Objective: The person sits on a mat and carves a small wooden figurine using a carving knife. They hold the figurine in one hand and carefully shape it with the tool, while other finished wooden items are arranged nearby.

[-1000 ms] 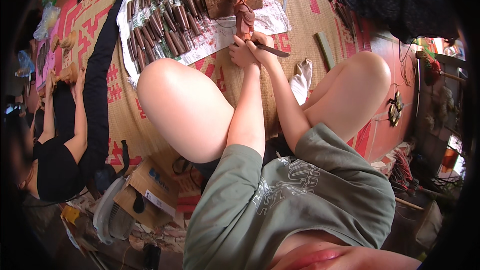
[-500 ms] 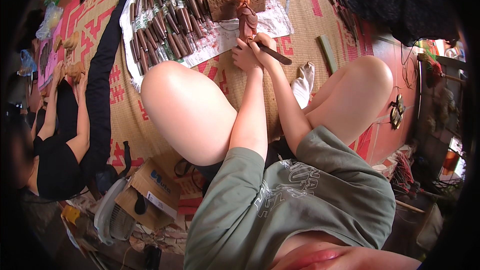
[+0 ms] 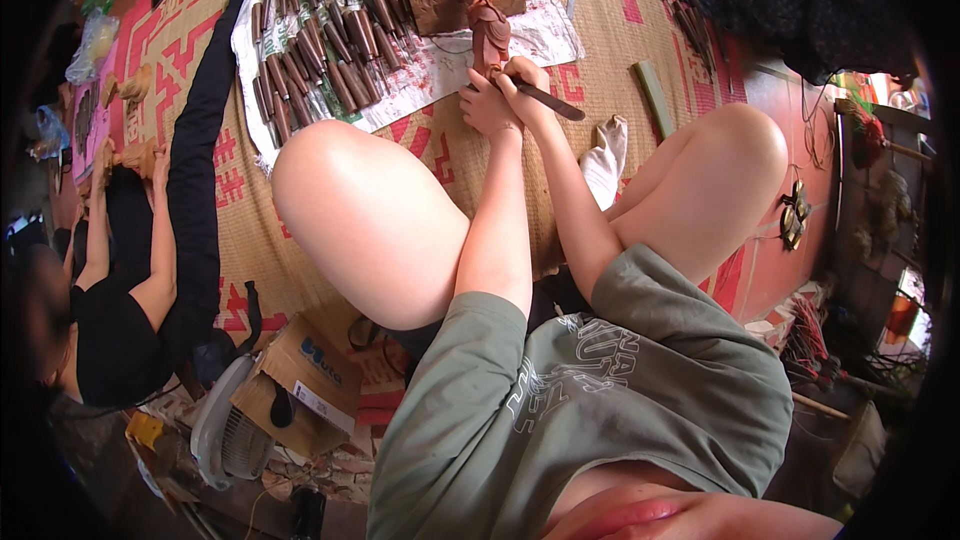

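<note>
A reddish-brown carved wooden figurine lies ahead of me, its upper end against a brown wooden block. My left hand is closed around the figurine's lower end. My right hand presses close beside it, fingers closed on a carving tool whose dark handle sticks out to the right. The tool's working tip is hidden by my fingers. To the left, many wooden-handled carving tools lie in rows on a white printed sheet.
Everything lies on a red-patterned straw mat. A green bar and my sock-covered foot are on the right. More tools lie at the far right. A cardboard box stands behind left. Another person handles a wooden carving.
The view has shifted a little, so the sheet and figurine sit slightly further left and higher. Both my hands keep nearly the same grip. The other person's hands have moved slightly.
</note>
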A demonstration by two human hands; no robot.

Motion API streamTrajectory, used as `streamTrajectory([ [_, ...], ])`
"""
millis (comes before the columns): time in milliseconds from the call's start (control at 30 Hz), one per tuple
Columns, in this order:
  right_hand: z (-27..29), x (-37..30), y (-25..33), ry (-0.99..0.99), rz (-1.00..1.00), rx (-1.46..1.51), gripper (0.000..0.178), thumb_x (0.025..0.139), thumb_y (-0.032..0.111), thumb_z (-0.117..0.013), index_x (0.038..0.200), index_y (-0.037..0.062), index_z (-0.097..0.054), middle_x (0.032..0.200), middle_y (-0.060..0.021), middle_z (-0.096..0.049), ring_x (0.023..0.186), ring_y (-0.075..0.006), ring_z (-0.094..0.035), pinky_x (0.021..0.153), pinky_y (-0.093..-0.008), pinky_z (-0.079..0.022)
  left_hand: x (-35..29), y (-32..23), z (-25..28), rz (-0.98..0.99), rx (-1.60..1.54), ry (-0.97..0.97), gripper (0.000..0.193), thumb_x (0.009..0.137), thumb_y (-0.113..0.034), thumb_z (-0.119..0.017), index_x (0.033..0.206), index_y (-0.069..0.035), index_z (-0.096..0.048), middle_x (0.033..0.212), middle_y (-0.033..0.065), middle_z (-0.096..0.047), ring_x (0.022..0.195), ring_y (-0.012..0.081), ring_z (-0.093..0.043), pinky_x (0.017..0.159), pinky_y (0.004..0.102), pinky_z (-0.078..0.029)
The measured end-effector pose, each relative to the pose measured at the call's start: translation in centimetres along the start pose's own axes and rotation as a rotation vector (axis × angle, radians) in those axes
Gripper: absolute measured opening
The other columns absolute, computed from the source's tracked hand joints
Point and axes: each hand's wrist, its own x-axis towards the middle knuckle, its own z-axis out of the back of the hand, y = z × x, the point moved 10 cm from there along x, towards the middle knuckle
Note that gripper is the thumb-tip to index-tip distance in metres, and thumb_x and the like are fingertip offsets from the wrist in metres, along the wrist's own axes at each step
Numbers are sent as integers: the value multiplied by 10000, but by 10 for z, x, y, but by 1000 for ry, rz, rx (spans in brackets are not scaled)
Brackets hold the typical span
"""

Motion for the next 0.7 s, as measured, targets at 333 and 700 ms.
streamTrajectory([
  [333,3,-8,-7,-63,12,40,138,703,95,-630,698,-6,-536,646,-143,-536,596,-278,-533,576,-360,-438,-6,-2,3,3,-11,16,513,897,-419,-460,1290,-111,-345,1153,174,-466,1008,356,-542,776,470,-481],
  [700,3,-3,-12,-97,-44,122,158,706,89,-643,667,-15,-530,584,-132,-534,520,-212,-510,528,-328,-429,-3,-1,2,6,13,-14,517,897,-431,-461,1292,-118,-347,1154,164,-468,997,341,-549,752,461,-489],
])
